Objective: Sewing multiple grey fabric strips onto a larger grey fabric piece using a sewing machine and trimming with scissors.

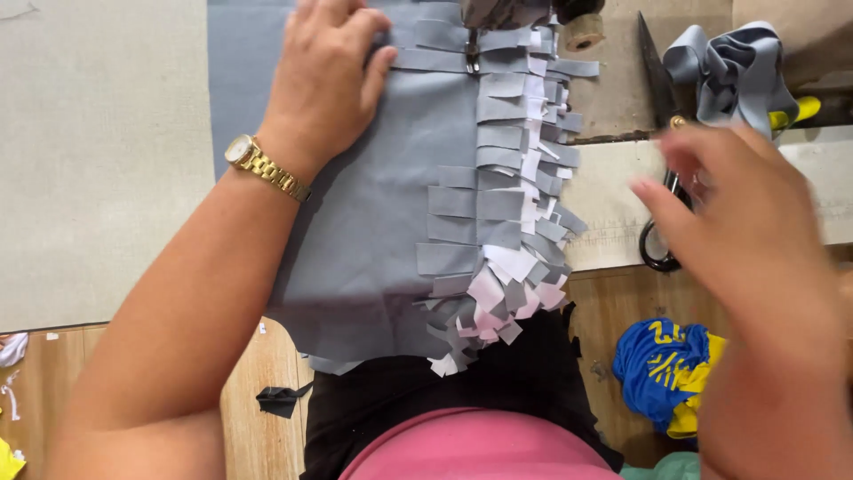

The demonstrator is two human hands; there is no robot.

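Note:
My left hand (324, 76), with a gold watch at the wrist, presses flat on a grey fabric panel (373, 222) near the presser foot (472, 53) of a sewing machine. Several short grey and white fabric strips (511, 213) are stitched in a row down the panel's right side. My right hand (742, 209) is blurred, fingers loosely spread, hovering over black-handled scissors (659, 124) on the table; I see nothing in it.
A bundle of grey ribbon (733, 76) lies at the far right by a yellow object. A wooden spool (583, 32) sits by the machine. Blue and yellow cloth (662, 364) lies on the wooden floor, with black scraps (280, 400) nearby.

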